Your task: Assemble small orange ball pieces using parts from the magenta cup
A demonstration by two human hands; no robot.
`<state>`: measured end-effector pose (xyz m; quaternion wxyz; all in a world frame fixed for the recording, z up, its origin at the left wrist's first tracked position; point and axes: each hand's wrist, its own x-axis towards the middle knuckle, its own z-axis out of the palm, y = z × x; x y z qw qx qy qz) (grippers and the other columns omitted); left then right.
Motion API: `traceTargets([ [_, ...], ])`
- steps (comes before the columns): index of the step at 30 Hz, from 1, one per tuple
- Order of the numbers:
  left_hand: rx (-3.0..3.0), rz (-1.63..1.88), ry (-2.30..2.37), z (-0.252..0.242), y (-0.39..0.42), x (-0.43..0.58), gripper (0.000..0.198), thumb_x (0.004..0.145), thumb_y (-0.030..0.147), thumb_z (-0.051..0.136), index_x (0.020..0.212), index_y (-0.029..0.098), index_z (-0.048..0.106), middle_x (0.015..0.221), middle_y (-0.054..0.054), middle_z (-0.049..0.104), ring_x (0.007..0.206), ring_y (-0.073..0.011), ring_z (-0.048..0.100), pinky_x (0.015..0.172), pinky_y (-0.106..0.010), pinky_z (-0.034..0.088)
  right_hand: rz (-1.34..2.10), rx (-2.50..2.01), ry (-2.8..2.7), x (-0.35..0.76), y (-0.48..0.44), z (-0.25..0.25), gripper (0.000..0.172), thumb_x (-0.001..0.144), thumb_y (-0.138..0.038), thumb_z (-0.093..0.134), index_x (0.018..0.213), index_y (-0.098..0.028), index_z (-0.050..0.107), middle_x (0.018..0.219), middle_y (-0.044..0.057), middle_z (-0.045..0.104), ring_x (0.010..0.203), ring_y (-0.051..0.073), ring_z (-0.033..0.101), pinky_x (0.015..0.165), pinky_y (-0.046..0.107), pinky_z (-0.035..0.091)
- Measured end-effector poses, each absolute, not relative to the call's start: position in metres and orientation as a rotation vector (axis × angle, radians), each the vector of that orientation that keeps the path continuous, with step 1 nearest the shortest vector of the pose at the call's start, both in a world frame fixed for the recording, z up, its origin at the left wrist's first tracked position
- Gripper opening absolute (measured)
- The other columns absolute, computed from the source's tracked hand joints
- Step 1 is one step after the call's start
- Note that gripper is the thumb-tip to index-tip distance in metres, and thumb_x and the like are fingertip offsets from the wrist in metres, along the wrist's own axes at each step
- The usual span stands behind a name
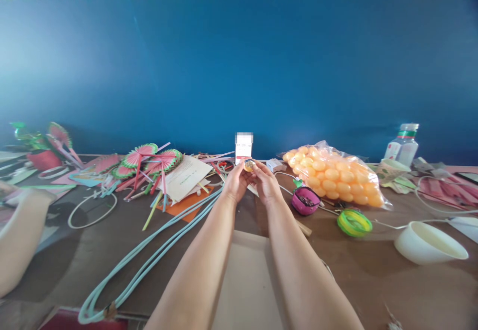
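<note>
Both my arms reach forward over the table. Between the fingertips of my left hand point(236, 181) and my right hand point(266, 182) is a small round gold-coloured object point(248, 165); its exact kind is too small to tell. Both hands are closed on it from either side. Just behind it stands a white phone screen point(243, 147) with timer digits. A purple pouch point(305, 201) with small dark bits inside sits to the right of my right hand. White papers point(186, 176) lie left of my left hand.
Light-blue tubing point(157, 243) loops at left, near watermelon-patterned paper fans point(140, 156). Right are a bag of orange balls point(336, 175), a green-yellow coil point(354, 222), a white bowl point(429, 243) and a bottle point(403, 146). Another person's arm point(26, 235) reaches in at far left.
</note>
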<state>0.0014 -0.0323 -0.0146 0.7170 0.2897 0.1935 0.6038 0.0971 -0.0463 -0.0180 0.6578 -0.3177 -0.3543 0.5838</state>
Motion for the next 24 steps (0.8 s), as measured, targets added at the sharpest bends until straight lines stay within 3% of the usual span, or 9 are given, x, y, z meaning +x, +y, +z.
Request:
traceTargets([
  [9,0.713,1.386,0.472,-0.0181,-0.0308,0.0014,0.025,0.078,0.03,0.071,0.096,0.012,0.07,0.084,-0.008,0.069,0.073,-0.0136,0.064,0.068,-0.024,0.049,1.296,-0.752,-0.893,0.0979,-0.0445,-0.0216,0.047,0.066,-0.043,0.077,0.108,-0.025,0.068,0.101,0.002,0.072,0.086,0.017,0.065,0.072,0.028,0.048],
  [18,0.704,1.414,0.51,-0.0158,-0.0319,0.0021,0.022,0.078,0.028,0.07,0.09,0.009,0.069,0.083,-0.01,0.07,0.071,-0.0145,0.064,0.064,-0.024,0.049,1.318,-0.717,-0.854,0.0975,-0.0453,-0.0202,0.046,0.06,-0.038,0.081,0.103,-0.026,0.069,0.103,0.001,0.071,0.088,0.017,0.064,0.074,0.028,0.049],
  [24,0.689,1.37,0.492,-0.0163,-0.0316,0.0013,0.029,0.078,0.033,0.074,0.093,0.01,0.068,0.08,-0.007,0.069,0.069,-0.0125,0.064,0.066,-0.023,0.051,1.346,-0.706,-0.787,0.098,-0.0428,-0.0223,0.042,0.062,-0.039,0.081,0.1,-0.026,0.071,0.095,0.0,0.072,0.081,0.015,0.063,0.068,0.026,0.047],
])
